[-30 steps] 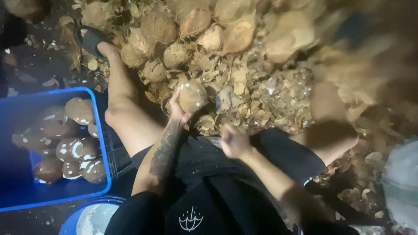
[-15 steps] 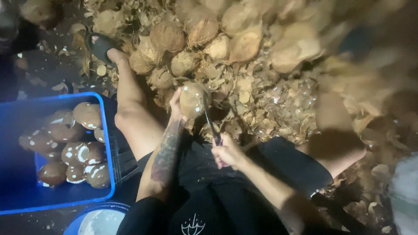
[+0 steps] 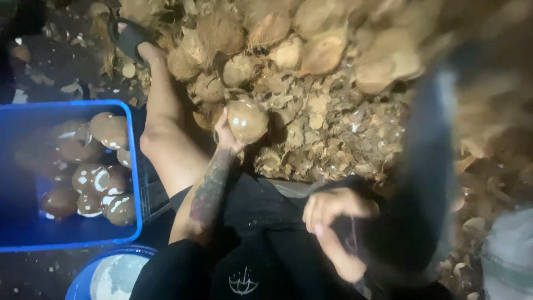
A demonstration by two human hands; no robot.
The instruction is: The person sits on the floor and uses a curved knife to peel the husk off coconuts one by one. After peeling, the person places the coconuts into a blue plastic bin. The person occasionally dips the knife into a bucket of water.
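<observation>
Left hand (image 3: 226, 132) grips a coconut (image 3: 247, 119) above the shell pile (image 3: 327, 111); right hand (image 3: 333, 222) is clamped round a blurred blade (image 3: 427, 166) raised near the lap; blue crate (image 3: 131, 166) of coconuts sits left

Single view only: head-worn cam, looking steeply down over the seated person's lap and bare legs. Faces forward and down onto the ground heap of brown coconut husks and shell chips (image 3: 327, 111), which fills the upper frame. Close range: left hand (image 3: 225, 133) sits mid-frame, right hand (image 3: 333, 222) lower right, large and blurred. Blue rectangular plastic crate (image 3: 130, 166) is cut off at the left edge, round blue plastic tub (image 3: 83, 278) at the bottom edge. No second view, so no overlap.
</observation>
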